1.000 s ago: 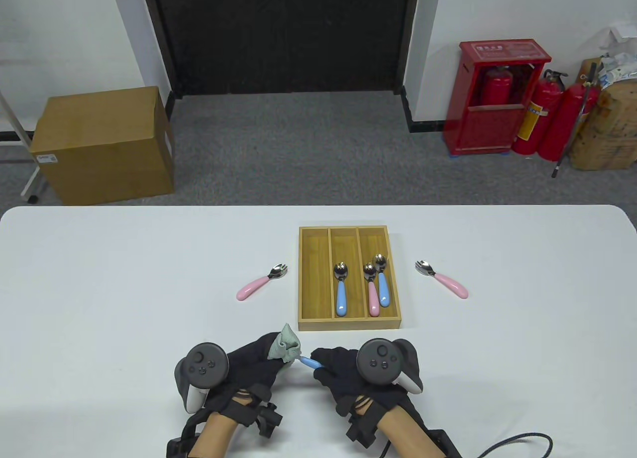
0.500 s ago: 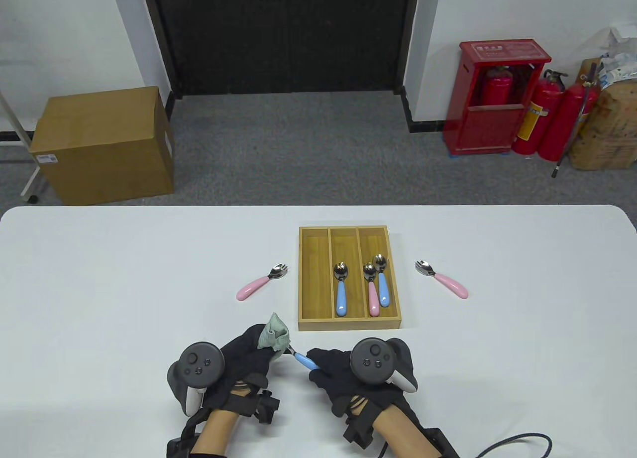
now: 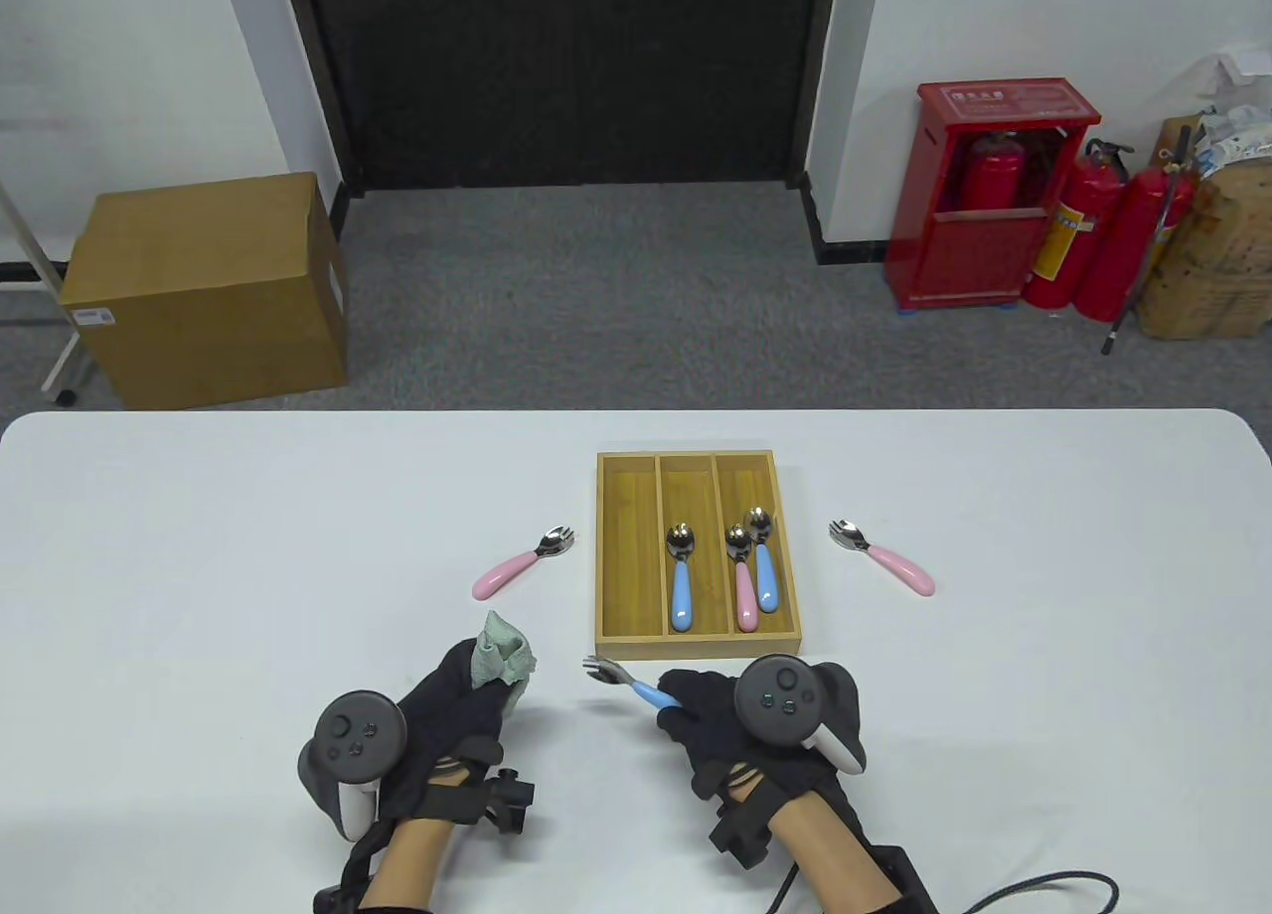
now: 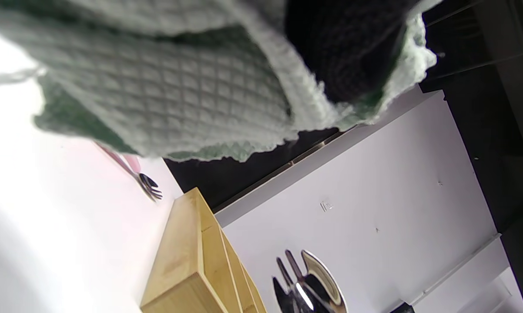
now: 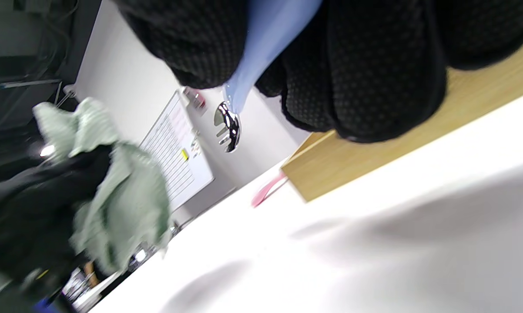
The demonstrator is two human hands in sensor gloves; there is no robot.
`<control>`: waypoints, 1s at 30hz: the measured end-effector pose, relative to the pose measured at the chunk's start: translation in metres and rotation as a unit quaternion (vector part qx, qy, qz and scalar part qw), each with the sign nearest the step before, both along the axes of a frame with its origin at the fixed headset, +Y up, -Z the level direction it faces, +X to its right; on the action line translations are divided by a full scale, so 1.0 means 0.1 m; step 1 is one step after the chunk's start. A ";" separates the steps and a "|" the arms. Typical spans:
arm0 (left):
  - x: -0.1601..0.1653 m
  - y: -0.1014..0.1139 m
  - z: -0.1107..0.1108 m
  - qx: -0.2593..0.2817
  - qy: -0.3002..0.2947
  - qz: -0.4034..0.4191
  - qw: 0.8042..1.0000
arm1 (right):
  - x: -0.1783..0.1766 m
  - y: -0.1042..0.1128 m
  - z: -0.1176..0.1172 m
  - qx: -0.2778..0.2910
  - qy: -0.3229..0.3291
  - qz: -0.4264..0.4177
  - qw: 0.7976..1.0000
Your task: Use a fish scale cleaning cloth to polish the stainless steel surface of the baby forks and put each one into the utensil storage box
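My right hand [image 3: 696, 710] grips the blue handle of a baby fork [image 3: 626, 682], its steel tines pointing left, just in front of the wooden utensil storage box [image 3: 696, 645]. The same baby fork [image 5: 230, 121] hangs from my right fingers [image 5: 374, 69] in the right wrist view. My left hand [image 3: 467, 690] holds the bunched pale green cloth [image 3: 502, 656], a short gap to the left of the tines. The cloth [image 4: 157, 82] fills the top of the left wrist view. Three utensils lie in the box's middle and right slots.
A pink-handled fork [image 3: 522, 562] lies left of the box and another pink-handled fork [image 3: 884, 556] lies to its right. The box's left slot [image 3: 626, 546] holds nothing. On the floor beyond the table stand a cardboard box [image 3: 204, 288] and red fire extinguishers [image 3: 1083, 233].
The hands have drawn apart: the cloth came off the fork's tines and moved left, while the right hand carried the fork right and slightly toward the box. The tines now show bare.
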State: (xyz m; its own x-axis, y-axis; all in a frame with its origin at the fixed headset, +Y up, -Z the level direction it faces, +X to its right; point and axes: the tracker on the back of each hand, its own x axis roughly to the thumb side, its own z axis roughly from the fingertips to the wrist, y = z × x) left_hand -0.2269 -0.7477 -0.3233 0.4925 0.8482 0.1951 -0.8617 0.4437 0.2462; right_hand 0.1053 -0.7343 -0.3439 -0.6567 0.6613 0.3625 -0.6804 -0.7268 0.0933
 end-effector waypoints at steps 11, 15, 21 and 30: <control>0.10 0.07 0.02 0.012 -0.033 0.000 0.999 | 0.49 0.10 -0.30 0.015 -0.172 -0.050 0.984; 0.11 0.07 0.01 0.012 -0.039 -0.004 0.999 | 0.55 0.17 -0.54 0.015 -0.233 0.024 0.972; 0.12 0.07 0.00 0.009 -0.044 -0.002 0.999 | 0.59 0.22 -0.93 -0.037 -0.321 0.111 0.940; 0.16 0.06 -0.01 0.003 -0.058 0.008 0.998 | 0.45 0.12 -1.34 -0.096 -0.361 0.139 0.917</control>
